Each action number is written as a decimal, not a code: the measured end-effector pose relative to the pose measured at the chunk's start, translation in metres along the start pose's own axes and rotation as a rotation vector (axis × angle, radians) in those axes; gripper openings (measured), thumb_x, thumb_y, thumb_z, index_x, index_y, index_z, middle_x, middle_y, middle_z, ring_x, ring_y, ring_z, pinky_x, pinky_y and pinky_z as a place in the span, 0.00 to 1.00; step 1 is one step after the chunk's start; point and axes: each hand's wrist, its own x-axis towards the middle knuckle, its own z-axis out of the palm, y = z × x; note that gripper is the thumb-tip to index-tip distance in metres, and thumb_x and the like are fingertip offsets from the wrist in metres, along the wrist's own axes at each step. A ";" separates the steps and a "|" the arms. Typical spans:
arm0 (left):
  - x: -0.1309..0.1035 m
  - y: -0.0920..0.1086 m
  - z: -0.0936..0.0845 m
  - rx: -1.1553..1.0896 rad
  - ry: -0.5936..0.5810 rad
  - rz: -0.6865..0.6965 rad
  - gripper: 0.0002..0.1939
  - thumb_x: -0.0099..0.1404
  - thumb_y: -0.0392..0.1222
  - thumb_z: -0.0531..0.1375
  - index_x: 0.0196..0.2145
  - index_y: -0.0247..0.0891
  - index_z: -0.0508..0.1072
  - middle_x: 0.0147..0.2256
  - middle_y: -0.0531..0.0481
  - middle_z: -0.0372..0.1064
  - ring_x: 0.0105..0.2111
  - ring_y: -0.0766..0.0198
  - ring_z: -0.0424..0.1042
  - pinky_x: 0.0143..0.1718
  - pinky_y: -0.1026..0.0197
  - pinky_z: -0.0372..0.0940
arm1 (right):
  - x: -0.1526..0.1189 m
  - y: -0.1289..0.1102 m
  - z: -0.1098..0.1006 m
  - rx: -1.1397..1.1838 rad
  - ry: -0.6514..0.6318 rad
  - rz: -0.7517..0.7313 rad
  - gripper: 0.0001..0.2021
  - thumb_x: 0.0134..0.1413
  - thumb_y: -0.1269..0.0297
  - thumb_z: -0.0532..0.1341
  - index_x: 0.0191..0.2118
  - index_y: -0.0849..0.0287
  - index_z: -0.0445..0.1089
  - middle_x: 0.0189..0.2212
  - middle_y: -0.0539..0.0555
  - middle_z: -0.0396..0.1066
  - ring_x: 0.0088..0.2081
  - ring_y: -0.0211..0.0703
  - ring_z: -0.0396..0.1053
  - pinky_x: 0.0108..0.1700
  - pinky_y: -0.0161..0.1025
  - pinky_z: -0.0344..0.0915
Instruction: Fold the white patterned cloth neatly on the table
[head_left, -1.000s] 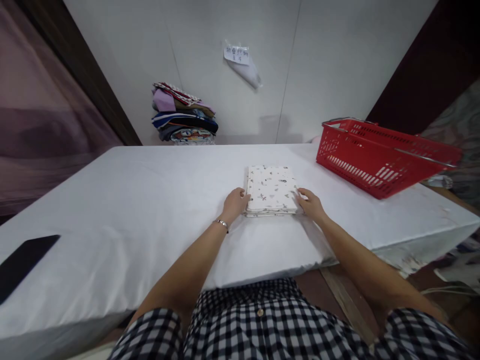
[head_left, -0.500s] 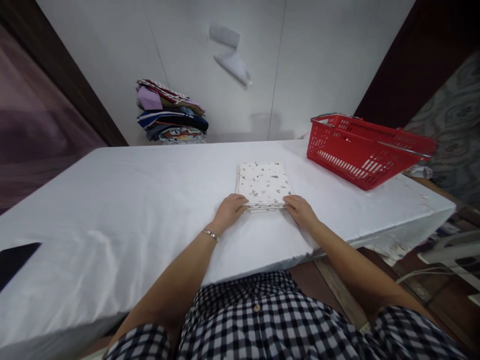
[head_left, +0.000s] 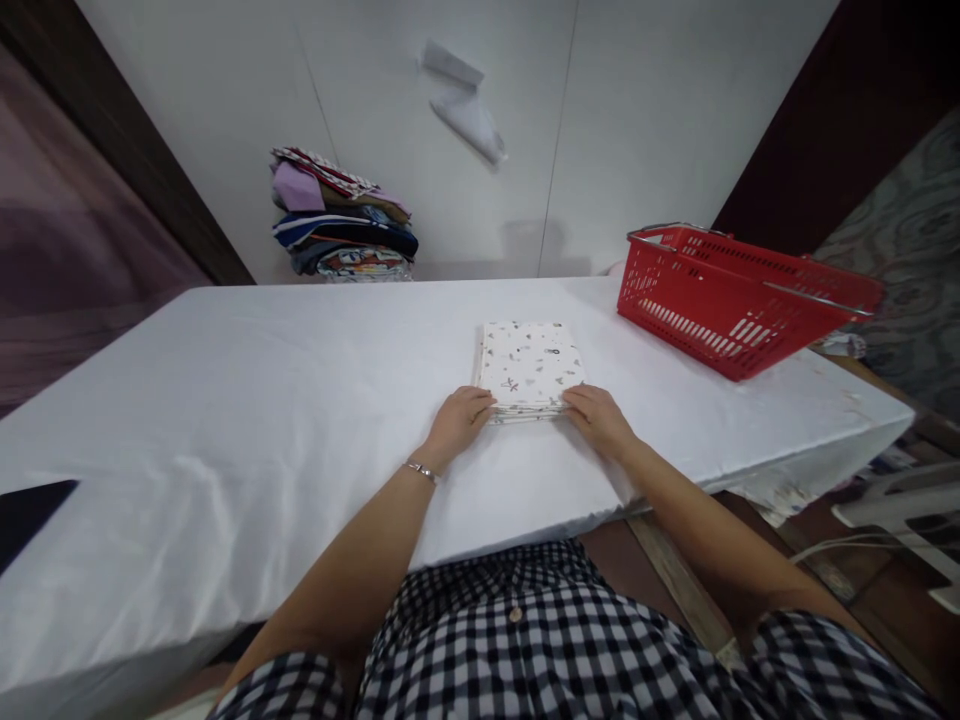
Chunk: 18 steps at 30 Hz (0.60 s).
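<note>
A folded white cloth with a small grey print [head_left: 531, 362] lies in a neat rectangle on the white-covered table [head_left: 300, 400]. At its near left corner, my left hand [head_left: 460, 422] grips the folded layers, thumb and fingers closed on the edge. My right hand [head_left: 600, 420] pinches the near right corner in the same way. The layered near edge of the cloth shows between my two hands. A bracelet circles my left wrist.
A red plastic basket [head_left: 720, 300] stands at the right of the table. Behind the table's far left edge rises a stack of folded fabrics [head_left: 345, 222]. A dark flat item [head_left: 30, 515] lies at the left edge. A white chair [head_left: 900, 510] is at the lower right.
The view has shifted slightly. My right hand has moved a little to the left along the cloth's near right corner; both hands still grip the cloth.
</note>
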 end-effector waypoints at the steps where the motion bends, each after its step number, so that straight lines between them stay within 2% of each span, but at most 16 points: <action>1: 0.000 0.000 0.000 0.001 -0.001 0.001 0.15 0.67 0.46 0.50 0.42 0.42 0.75 0.44 0.48 0.71 0.48 0.60 0.65 0.52 0.54 0.61 | 0.003 -0.003 0.001 -0.011 -0.013 -0.012 0.12 0.56 0.63 0.56 0.45 0.54 0.72 0.46 0.57 0.71 0.50 0.52 0.64 0.54 0.52 0.56; 5: 0.000 0.001 -0.001 0.007 -0.014 -0.026 0.15 0.67 0.45 0.50 0.44 0.43 0.75 0.45 0.48 0.71 0.49 0.60 0.64 0.52 0.53 0.61 | 0.008 -0.012 0.006 -0.030 -0.024 0.010 0.13 0.59 0.63 0.53 0.44 0.53 0.73 0.44 0.57 0.72 0.47 0.51 0.65 0.52 0.51 0.57; 13: -0.001 0.001 0.000 -0.009 0.019 -0.041 0.14 0.67 0.44 0.51 0.42 0.44 0.75 0.45 0.48 0.71 0.49 0.59 0.65 0.52 0.52 0.61 | 0.003 -0.010 0.012 -0.066 -0.046 -0.008 0.13 0.59 0.63 0.52 0.44 0.53 0.72 0.45 0.57 0.71 0.47 0.51 0.64 0.52 0.51 0.58; 18: -0.005 -0.001 -0.003 -0.141 0.015 -0.094 0.13 0.60 0.43 0.58 0.44 0.43 0.74 0.48 0.49 0.69 0.51 0.60 0.64 0.53 0.55 0.62 | 0.014 -0.024 0.014 -0.077 -0.070 -0.120 0.14 0.59 0.63 0.54 0.48 0.53 0.70 0.47 0.57 0.70 0.49 0.51 0.64 0.52 0.50 0.57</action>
